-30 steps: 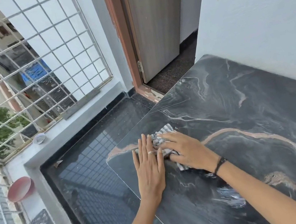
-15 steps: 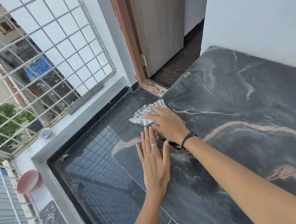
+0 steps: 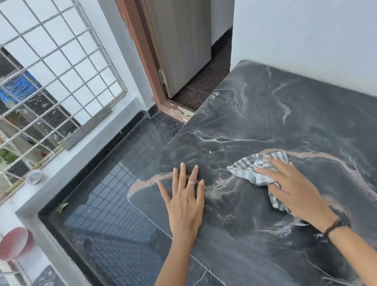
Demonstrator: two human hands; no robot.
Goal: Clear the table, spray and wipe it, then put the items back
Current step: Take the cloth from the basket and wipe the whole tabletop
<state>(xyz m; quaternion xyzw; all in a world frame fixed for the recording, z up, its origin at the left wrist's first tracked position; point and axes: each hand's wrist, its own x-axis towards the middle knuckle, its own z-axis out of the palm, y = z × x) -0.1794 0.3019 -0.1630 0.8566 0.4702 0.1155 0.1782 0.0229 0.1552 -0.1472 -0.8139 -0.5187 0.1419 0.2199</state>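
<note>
Under the right hand (image 3: 294, 191) lies the striped cloth (image 3: 255, 170): thin, soft, crumpled, pressed to the dark marble table (image 3: 274, 112) by near-straight fingers, its bunched folds fanning out ahead of the fingertips and a strip trailing out beneath the palm. Judged light and limp, so it should slide readily on the polished stone but fold over on itself; best controlled by flat palm pressure on the bunched centre, not by a loose edge. Away from the cloth, toward the table's corner, the left hand (image 3: 186, 205) rests flat with fingers spread, holding nothing.
</note>
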